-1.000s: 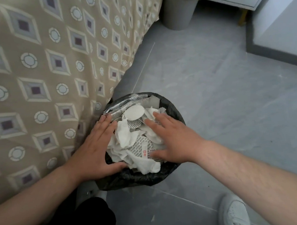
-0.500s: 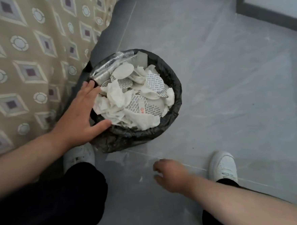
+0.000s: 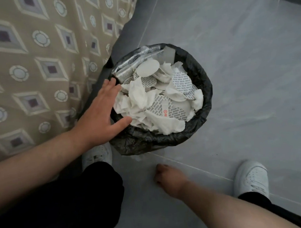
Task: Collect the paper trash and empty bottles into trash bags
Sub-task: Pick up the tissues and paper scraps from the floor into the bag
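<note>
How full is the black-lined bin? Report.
Full: crumpled white paper and round printed seals heap level with the black bag rim; a silver wrapper lies at the far edge.

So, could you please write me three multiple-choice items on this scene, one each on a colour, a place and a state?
1. What colour is the trash bag?
A. black
B. blue
C. white

2. Where is the right hand?
A. inside the trash bag
B. low over the floor, in front of the bag
C. on a tabletop

3. How is the left hand?
A. clenched in a fist
B. gripping a bottle
C. fingers straight, at the bag's rim beside the paper trash

Answers:
1 A, the crumpled liner is plainly black.
2 B, the hand hangs near the grey floor on the near side of the bag.
3 C, its fingers lie straight along the rim.
</note>
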The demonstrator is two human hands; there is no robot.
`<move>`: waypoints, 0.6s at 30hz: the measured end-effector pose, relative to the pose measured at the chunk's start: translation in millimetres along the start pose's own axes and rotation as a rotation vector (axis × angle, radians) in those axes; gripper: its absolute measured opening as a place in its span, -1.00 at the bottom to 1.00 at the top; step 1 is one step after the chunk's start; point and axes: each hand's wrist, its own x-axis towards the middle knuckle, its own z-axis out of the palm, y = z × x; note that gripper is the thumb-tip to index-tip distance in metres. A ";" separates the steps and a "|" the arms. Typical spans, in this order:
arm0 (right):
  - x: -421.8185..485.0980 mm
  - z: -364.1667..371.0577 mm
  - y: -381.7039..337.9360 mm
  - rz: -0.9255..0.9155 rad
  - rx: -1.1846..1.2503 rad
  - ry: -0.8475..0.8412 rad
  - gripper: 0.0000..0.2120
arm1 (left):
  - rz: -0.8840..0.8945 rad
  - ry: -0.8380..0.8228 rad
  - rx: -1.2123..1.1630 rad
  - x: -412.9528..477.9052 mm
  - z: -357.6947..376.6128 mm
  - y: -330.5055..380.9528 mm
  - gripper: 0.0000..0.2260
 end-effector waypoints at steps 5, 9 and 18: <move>-3.7 -6.1 -1.6 -0.023 -0.016 0.066 -0.75 | -0.062 0.019 -0.042 -0.8 -1.3 6.3 -0.09; -7.8 -18.1 -12.0 0.096 0.203 0.108 -0.80 | -0.149 0.052 -0.103 -1.7 1.3 5.9 -0.05; -94.6 -169.0 -69.7 0.001 1.192 -0.018 -0.78 | -0.151 0.056 -0.124 -2.9 2.3 5.1 -0.01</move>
